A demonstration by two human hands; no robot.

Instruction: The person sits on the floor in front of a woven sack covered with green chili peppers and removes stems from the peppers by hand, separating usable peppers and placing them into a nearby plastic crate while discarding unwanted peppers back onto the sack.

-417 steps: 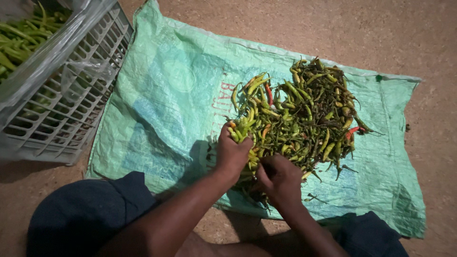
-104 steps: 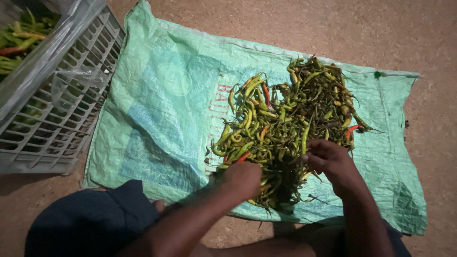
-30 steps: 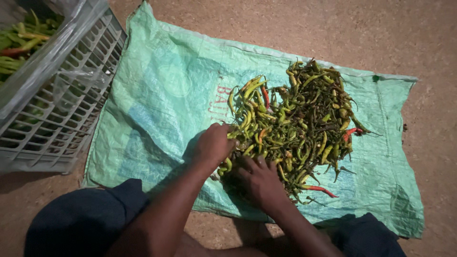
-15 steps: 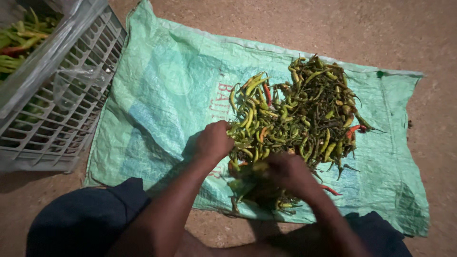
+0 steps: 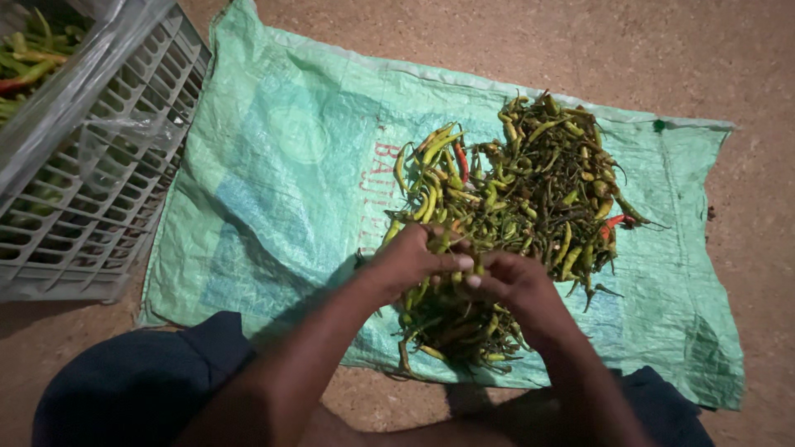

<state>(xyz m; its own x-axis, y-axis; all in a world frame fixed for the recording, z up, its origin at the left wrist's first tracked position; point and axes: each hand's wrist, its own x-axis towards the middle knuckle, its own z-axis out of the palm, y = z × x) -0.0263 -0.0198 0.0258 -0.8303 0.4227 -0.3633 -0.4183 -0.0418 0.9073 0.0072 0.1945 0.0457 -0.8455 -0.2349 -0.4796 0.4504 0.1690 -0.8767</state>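
A heap of green, yellow and a few red chili peppers lies on a pale green woven sack spread on the ground. My left hand and my right hand meet over the near side of the heap, fingertips together, pinching a chili between them. More chilies lie under and below both hands.
A grey plastic crate lined with clear plastic stands at the left and holds green chilies. Bare brown earth surrounds the sack. My dark blue trouser knees sit at the sack's near edge.
Both hands have come together over the near edge of the heap; half a second ago they were apart, the right one lower in the pile.
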